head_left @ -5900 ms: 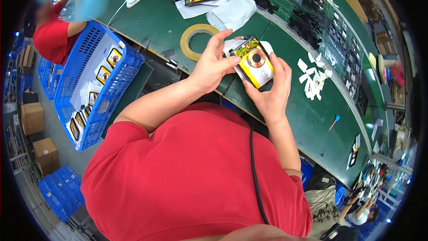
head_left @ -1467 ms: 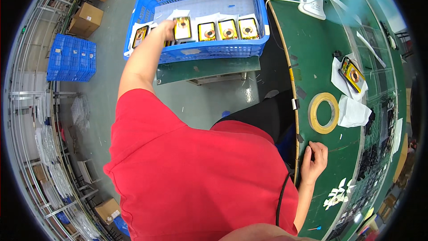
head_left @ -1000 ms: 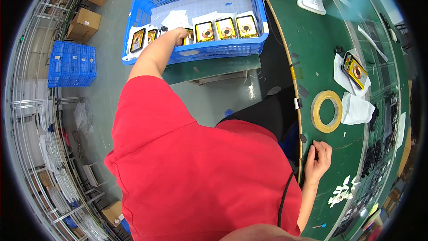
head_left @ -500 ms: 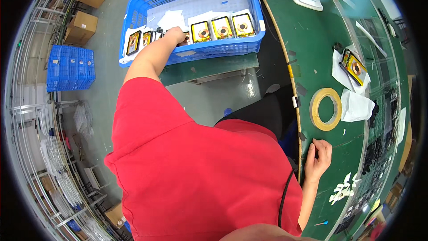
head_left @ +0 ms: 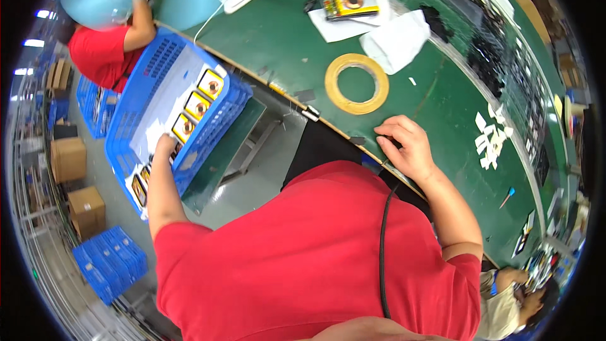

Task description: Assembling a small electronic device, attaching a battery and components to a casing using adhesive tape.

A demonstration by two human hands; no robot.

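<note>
Left hand [head_left: 165, 145] reaches into blue basket [head_left: 233, 98], at row of yellow-and-black devices [head_left: 197, 107]; grip cannot be told, fingertips hidden. Right hand [head_left: 407, 148] at worktop [head_left: 265, 50] edge, grip loosely open, fingers curled. Tape roll [head_left: 332, 85] near right hand; single device [head_left: 355, 2] farther off, over white sheet [head_left: 341, 29].

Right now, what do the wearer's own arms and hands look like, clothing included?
The left hand and right hand are bare, with no glove or wristband showing. Short, plain red sleeves leave the forearms uncovered. A black cord runs down the front of the red shirt. The left fingertips are hidden.
</note>
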